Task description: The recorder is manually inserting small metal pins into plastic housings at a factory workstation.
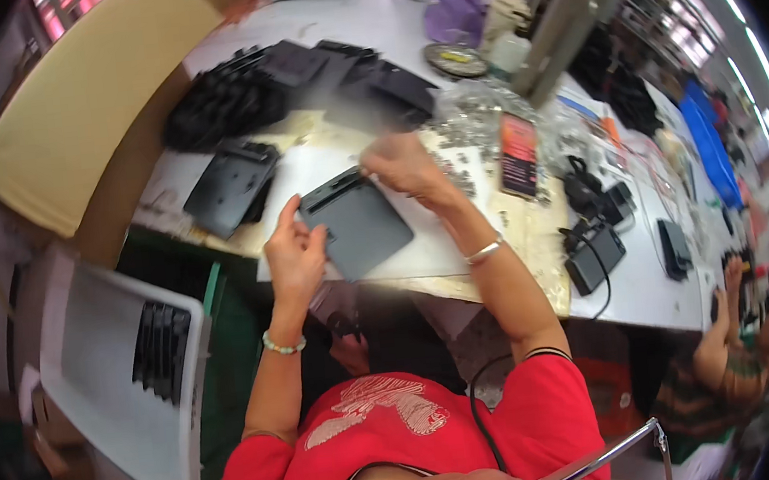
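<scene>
A dark grey plastic cover (367, 228) with a black slotted strip along its far edge lies tilted on white sheet material before me. My left hand (297, 259) grips its left edge, thumb on the near side of the corner and index finger by the strip. Over the far right corner, my right hand (403, 166) is closed in a pinch, slightly blurred; whatever its fingertips hold is hidden. Right of that hand, many small metal pieces (457, 177) lie loose. Similar dark covers (231, 185) are stacked to the left.
Black plastic parts (227, 98) heap at the far left, beside more dark covers (393, 91). A phone (518, 155) lies right, near a black corded box (596, 258). A white bin (118, 358) stands left. Another person (738, 359) sits at the right.
</scene>
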Tool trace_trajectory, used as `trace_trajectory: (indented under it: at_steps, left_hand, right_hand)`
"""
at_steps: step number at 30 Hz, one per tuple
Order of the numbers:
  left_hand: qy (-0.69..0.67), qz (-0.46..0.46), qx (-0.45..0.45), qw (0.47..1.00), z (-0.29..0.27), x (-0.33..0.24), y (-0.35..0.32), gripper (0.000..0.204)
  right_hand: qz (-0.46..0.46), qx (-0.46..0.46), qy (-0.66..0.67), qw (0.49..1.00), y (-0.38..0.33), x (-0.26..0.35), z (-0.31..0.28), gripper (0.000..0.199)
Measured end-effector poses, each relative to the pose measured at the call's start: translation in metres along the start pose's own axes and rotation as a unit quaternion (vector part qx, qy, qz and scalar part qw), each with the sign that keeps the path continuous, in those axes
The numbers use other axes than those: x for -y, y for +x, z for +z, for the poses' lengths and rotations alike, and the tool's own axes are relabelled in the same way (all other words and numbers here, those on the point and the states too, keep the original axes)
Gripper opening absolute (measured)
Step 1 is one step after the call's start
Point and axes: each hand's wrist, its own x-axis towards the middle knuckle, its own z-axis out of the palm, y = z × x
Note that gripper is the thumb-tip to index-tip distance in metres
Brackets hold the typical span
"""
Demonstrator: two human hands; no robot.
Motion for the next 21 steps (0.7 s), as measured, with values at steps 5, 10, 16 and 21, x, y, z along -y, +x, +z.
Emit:
trace_trajectory:
  at_steps: [5,10,16,21]
  left_hand:
    - [-0.023,-0.025,-0.004,0.999,-0.004,-0.006,-0.003,0.056]
    - [-0.034,-0.058,-0.012,0.998,-0.008,-0.01,-0.006,0.056]
    - [0.036,0.006,-0.008,0.999,-0.008,-0.005,-0.007,0.056]
    - [0.015,-0.002,-0.024,1.0,-0.007,-0.002,-0.006,0.044]
  right_hand:
    - [0.095,0.059,0.072,0.991,-0.005,0.01,0.012,0.019]
    - [0.114,0.096,0.073,0.986,-0.004,0.013,0.013,0.017]
    - [0.107,0.07,0.058,0.99,-0.007,0.01,0.016,0.015]
    - [0.079,0.082,0.051,0.992,-0.008,0.012,0.026,0.016]
